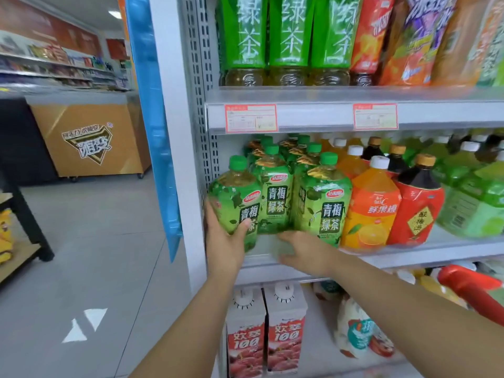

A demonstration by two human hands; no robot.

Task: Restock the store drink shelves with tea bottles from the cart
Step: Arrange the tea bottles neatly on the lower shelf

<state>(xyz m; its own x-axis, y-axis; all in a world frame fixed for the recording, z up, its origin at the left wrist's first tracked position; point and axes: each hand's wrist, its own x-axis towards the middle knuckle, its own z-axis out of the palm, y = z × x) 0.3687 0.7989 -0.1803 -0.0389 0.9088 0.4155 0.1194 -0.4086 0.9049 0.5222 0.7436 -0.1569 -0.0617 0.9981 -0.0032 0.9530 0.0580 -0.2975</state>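
A green plum-tea bottle (236, 197) with a green cap stands tilted at the left end of the middle shelf (409, 256). My left hand (225, 241) grips its lower part, thumb across the label. My right hand (302, 249) lies open at the shelf's front edge, fingers stretched toward the base of the second green tea bottle (275, 197). A third one (324, 203) stands to its right, with several more behind. The red cart handle (469, 285) shows at the right edge.
Orange juice (371, 208) and dark plum drink (417, 203) bottles fill the shelf to the right. Tall green tea bottles (289, 36) stand above, white juice cartons (264, 331) below. A grey tiled aisle and an orange freezer (90, 137) lie to the left.
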